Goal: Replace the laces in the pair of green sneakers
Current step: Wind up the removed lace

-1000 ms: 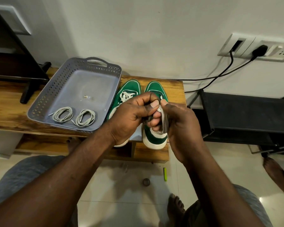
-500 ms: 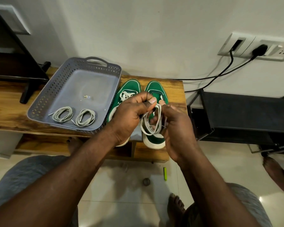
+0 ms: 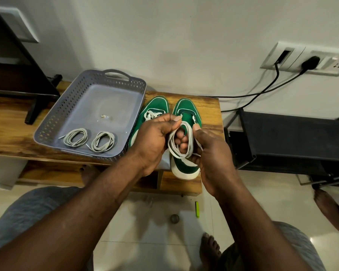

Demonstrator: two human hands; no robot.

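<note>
White flat lace is wound into a loop at centre frame and held above the green sneakers. At the loop's top the left hand pinches it between thumb and forefinger. The right hand has its fingers curled through the loop, thumb pressed on its right side, so both hands are clamped on the lace. The sneakers stand side by side, toes toward the wall, on the wooden bench. White lacing shows on the sneaker nearer frame left. Just beside it, left of centre, sits the grey perforated tray. Two coiled grey laces lie near its lower edge, apart from each other.
</note>
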